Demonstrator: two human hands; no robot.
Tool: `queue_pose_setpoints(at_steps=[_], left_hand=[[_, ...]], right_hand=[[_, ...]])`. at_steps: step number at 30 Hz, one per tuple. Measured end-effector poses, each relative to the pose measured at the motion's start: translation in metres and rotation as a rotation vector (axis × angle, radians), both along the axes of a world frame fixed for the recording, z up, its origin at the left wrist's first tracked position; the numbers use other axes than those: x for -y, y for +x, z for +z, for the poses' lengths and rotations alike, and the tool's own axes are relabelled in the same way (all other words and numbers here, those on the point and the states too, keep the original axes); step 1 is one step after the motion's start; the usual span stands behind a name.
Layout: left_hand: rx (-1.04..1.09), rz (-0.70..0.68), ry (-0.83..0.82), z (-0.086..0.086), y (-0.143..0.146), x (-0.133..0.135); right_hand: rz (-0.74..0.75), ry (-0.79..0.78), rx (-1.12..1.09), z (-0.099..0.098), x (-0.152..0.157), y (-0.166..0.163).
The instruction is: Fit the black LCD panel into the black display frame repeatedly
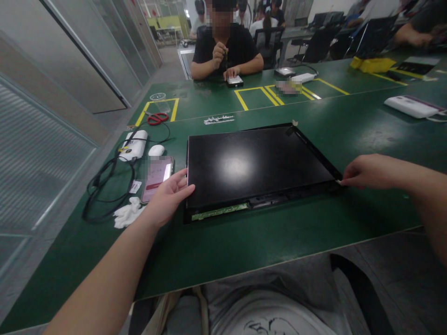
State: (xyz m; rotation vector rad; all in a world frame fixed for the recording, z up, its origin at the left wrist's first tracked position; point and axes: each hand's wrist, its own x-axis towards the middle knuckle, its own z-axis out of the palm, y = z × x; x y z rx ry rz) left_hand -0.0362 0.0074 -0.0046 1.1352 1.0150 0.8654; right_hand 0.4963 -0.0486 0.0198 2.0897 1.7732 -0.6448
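Observation:
A dark flat display panel [258,163] lies face up in a black frame [314,151] on the green table. Along its near edge a green circuit strip [220,211] shows. My left hand [171,193] grips the panel's left edge, thumb at the front and fingers at the side. At the near right corner my right hand [363,171] pinches a small whitish tab [338,182], its fingertips pressed together. Another pale tab [295,123] sticks up at the far right corner.
To the left lie a phone [157,179], crumpled white gloves [128,213], a white mouse-shaped object [156,150], a white power bank-like box [134,145], black cables [104,186] and red scissors [158,119]. A person [226,51] sits opposite, handling a small drive-like box [234,81].

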Motion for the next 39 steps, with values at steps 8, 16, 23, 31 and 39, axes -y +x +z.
queue_pose_setpoints(at_steps=[8,16,23,31,39], left_hand=[[-0.013,0.013,-0.011,0.000,0.001,-0.001],[-0.013,0.007,-0.003,0.001,0.001,0.000],[-0.017,0.007,0.001,0.001,0.000,-0.001],[0.001,0.003,-0.008,0.000,0.000,0.000],[-0.048,0.026,0.006,-0.001,0.000,-0.002]], right_hand=[[-0.009,-0.019,0.096,0.005,-0.002,-0.013],[0.038,0.036,0.126,0.002,-0.011,-0.010],[0.057,0.031,0.260,0.007,-0.016,-0.019],[0.084,0.057,0.240,0.005,-0.021,-0.026],[-0.087,0.138,-0.082,0.028,-0.027,0.007]])
